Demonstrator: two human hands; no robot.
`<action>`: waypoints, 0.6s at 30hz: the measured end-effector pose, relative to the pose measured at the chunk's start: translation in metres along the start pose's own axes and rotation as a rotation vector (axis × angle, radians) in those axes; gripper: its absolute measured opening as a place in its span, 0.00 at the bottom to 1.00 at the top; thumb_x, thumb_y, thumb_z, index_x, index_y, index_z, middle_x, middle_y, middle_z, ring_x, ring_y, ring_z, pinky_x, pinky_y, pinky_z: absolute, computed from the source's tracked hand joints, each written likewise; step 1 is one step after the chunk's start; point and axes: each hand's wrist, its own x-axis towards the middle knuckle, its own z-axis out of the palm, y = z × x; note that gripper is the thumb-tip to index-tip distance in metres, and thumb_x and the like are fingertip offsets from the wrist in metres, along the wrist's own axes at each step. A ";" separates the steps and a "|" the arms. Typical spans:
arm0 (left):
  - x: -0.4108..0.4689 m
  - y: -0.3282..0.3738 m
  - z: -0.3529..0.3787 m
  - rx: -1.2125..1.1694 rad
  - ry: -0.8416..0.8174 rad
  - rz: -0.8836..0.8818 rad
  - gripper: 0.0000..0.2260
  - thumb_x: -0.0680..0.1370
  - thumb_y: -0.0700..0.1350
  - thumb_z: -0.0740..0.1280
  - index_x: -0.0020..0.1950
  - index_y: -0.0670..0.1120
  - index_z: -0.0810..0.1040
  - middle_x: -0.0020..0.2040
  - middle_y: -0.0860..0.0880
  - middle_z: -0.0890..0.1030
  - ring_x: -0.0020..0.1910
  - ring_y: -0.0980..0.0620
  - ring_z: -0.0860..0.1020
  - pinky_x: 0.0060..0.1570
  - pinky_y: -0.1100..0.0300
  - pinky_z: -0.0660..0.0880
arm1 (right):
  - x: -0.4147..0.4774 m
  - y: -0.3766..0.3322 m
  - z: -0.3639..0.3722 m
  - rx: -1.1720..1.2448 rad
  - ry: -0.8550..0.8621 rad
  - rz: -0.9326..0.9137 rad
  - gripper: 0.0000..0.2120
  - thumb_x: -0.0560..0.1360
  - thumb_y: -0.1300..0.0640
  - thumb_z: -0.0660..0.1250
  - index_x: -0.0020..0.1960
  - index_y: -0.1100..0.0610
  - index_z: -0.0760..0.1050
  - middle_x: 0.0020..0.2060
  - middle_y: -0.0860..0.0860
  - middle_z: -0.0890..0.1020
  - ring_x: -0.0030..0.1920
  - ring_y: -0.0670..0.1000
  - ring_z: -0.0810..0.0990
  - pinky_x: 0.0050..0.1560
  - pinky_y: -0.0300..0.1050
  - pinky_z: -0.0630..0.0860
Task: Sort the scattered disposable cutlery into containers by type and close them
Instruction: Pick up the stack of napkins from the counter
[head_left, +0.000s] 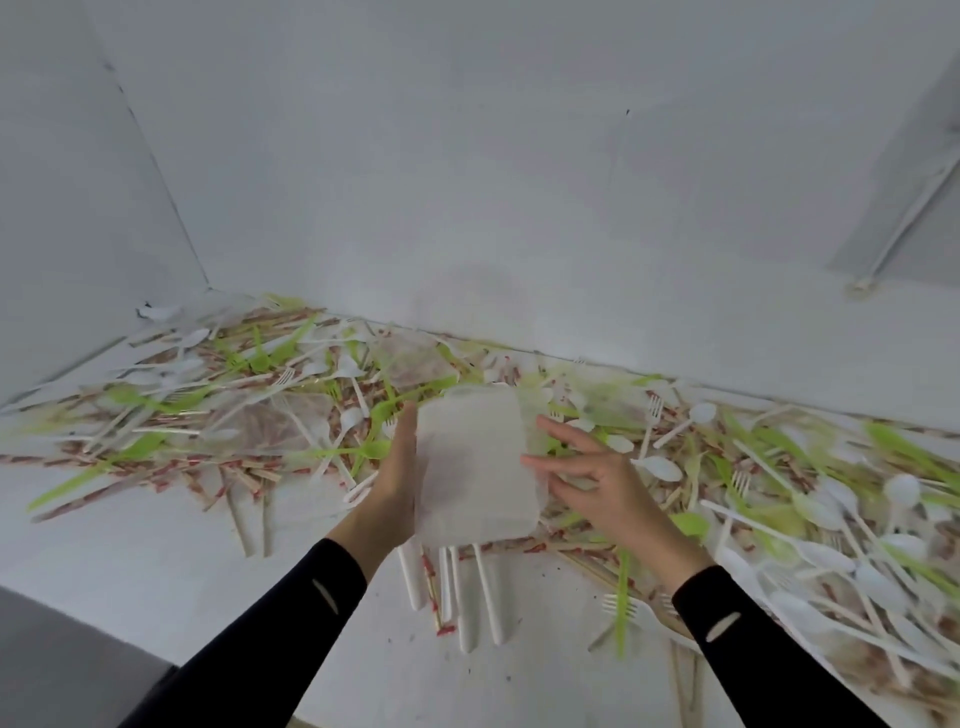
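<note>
Head view – left hand (392, 483) flat, fingers straight and together, pointing to 12 o'clock, pressed along the left edge of the white container (472, 467). Thumb hidden. Right hand (592, 480) fingers spread and relaxed, thumb tip touching the container's right edge; no clear pinch. The container sits between the hands, left hand at its 9 o'clock, right at its 3, long axis running 12 to 6. Whether lidded – cannot tell.

Below, at 6 o'clock, white handles (488, 597) lie on the table (156, 561). White spoons (660, 467) pile up at 3 to 4 o'clock, nearer the right hand. Green forks (623, 608) and red-printed chopstick sleeves (234, 462) are scattered throughout.

Judgement: right hand is better placed to fetch spoons.
</note>
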 end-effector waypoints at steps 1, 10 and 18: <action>0.001 0.002 0.004 0.012 -0.019 -0.007 0.25 0.79 0.64 0.58 0.54 0.45 0.83 0.46 0.44 0.85 0.43 0.45 0.83 0.46 0.52 0.78 | 0.002 0.002 -0.002 -0.028 -0.045 0.003 0.16 0.76 0.65 0.69 0.57 0.46 0.83 0.70 0.36 0.69 0.70 0.32 0.64 0.67 0.27 0.62; 0.033 0.005 0.028 0.052 0.030 0.026 0.16 0.80 0.41 0.65 0.68 0.40 0.72 0.59 0.39 0.81 0.54 0.41 0.82 0.42 0.51 0.83 | 0.055 0.065 -0.062 -0.318 0.198 0.221 0.13 0.79 0.61 0.62 0.55 0.45 0.78 0.65 0.44 0.77 0.45 0.38 0.81 0.43 0.31 0.73; 0.038 -0.001 0.014 0.078 0.237 0.045 0.16 0.79 0.53 0.66 0.57 0.41 0.80 0.43 0.46 0.85 0.39 0.50 0.84 0.35 0.58 0.81 | 0.090 0.138 -0.082 -0.798 -0.013 0.360 0.22 0.78 0.61 0.63 0.71 0.50 0.70 0.71 0.52 0.72 0.70 0.54 0.70 0.72 0.51 0.64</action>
